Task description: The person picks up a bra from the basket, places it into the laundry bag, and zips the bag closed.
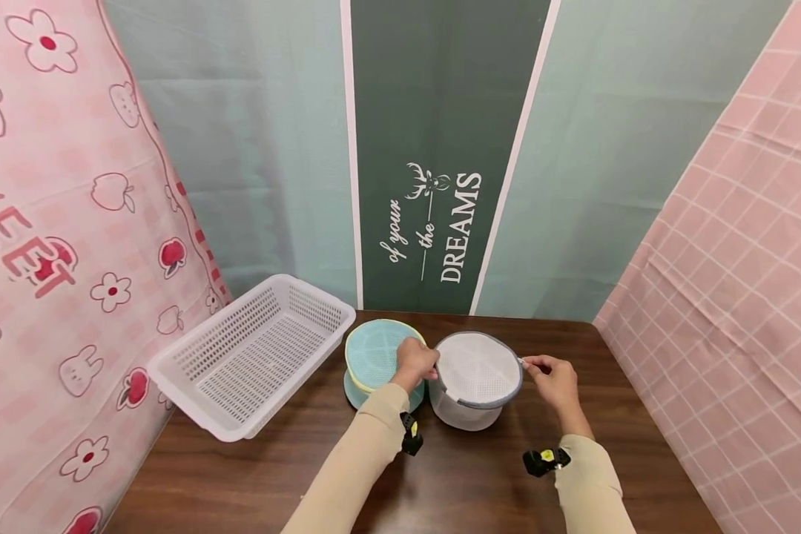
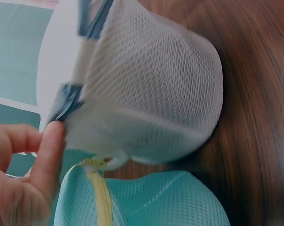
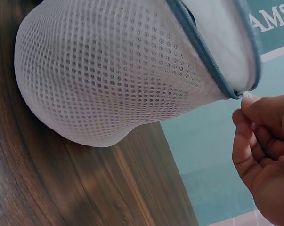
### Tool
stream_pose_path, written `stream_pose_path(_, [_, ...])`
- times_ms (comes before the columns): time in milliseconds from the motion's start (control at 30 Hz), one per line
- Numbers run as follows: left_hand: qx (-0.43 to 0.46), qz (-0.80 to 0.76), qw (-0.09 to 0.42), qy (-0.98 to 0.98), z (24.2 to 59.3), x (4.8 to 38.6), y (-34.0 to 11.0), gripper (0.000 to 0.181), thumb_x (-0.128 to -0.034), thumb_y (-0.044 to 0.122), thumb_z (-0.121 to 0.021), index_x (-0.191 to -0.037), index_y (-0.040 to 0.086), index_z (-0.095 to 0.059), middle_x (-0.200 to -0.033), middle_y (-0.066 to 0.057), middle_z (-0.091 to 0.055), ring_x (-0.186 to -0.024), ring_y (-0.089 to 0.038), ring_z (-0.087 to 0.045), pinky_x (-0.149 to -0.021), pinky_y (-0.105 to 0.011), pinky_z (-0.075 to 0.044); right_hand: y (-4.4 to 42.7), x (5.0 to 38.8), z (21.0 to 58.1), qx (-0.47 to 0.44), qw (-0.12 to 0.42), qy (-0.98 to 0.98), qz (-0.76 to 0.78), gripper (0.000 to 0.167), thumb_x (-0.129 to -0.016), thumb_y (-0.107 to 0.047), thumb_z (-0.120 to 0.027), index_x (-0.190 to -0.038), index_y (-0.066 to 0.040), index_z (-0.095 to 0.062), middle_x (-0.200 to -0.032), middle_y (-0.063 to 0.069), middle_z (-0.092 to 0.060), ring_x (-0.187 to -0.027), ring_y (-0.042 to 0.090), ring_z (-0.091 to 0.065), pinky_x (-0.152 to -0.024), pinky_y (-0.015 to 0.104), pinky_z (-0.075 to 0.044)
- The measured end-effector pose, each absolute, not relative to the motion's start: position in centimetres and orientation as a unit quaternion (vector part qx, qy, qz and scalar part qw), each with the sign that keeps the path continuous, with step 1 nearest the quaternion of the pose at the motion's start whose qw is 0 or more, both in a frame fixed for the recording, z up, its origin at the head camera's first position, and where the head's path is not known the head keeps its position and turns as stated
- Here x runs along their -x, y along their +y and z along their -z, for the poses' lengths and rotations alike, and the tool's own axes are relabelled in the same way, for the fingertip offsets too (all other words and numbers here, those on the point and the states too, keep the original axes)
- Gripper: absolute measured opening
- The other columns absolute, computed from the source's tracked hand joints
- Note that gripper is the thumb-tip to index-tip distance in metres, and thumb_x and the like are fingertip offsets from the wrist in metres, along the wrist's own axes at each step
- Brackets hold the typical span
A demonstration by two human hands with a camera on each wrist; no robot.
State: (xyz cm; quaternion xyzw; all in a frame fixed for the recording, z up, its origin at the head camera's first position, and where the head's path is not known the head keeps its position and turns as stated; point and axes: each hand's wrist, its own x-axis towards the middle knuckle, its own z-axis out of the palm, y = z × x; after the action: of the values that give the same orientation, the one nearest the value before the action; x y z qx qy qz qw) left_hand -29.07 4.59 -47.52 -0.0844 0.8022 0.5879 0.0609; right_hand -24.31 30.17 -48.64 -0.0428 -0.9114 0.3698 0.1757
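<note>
A white mesh laundry bag (image 1: 463, 415) with a grey-blue zipper rim stands upright on the table. My left hand (image 1: 416, 362) pinches the rim at its left side; in the left wrist view, the thumb and a finger meet on the blue zipper edging (image 2: 68, 100). At the opposite side my right hand (image 1: 555, 380) pinches the small whitish end of the zipper (image 3: 246, 95) between thumb and fingertips. In the right wrist view the lid is parted from the bag's edge along the zipper. A teal mesh laundry bag (image 1: 372, 352) with a yellow rim sits beside it, under my left hand.
To the left, a white plastic basket (image 1: 185, 397) with slotted walls stands at an angle. The brown wooden table (image 1: 474, 482) ends at a green hanging cloth (image 1: 414, 111) behind. Pink cloths (image 1: 727, 297) hang along both sides.
</note>
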Motion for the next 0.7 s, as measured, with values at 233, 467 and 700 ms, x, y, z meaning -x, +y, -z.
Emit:
stream_pose_path(233, [0.052, -0.573, 0.077, 0.814, 47.5, 28.6, 4.3, 0.013, -0.0793, -0.001, -0.065, -0.066, 0.000, -0.064, -0.052, -0.008, -0.058, -0.038, -0.013, -0.056, -0.041, -0.025, -0.048, 30.5, 24.3, 49.3, 0.048, 0.179, -0.909, -0.374, 0.013, -0.086, -0.011, -0.067, -0.090, 0.000, -0.072, -0.084, 0.012, -0.068, -0.073, 0.020, -0.057, -0.061, 0.027, -0.044])
stream_pose_path(467, [0.012, -0.515, 0.056, 0.855, 47.1, 28.4, 4.2, 0.016, -0.0823, 0.004, -0.064, -0.067, 0.004, -0.061, -0.056, -0.007, -0.057, -0.045, -0.015, -0.056, -0.046, -0.027, -0.048, 30.8, 24.3, 49.6, 0.037, 0.177, -0.904, -0.386, 0.014, -0.087, -0.012, -0.066, -0.091, 0.001, -0.072, -0.083, 0.011, -0.068, -0.069, 0.014, -0.056, -0.058, 0.023, -0.045])
stream_pose_path(700, [-0.082, -0.444, 0.007, 0.892, 46.7, 29.9, 4.1, 0.021, -0.0917, 0.015, -0.058, -0.109, 0.002, -0.059, -0.088, -0.008, -0.058, -0.075, -0.020, -0.056, -0.064, -0.032, -0.047, 30.7, 24.7, 50.3, 0.041, 0.179, -0.892, -0.414, 0.013, -0.086, -0.010, -0.067, -0.091, 0.001, -0.071, -0.078, 0.010, -0.065, -0.061, 0.011, -0.054, -0.053, 0.021, -0.044])
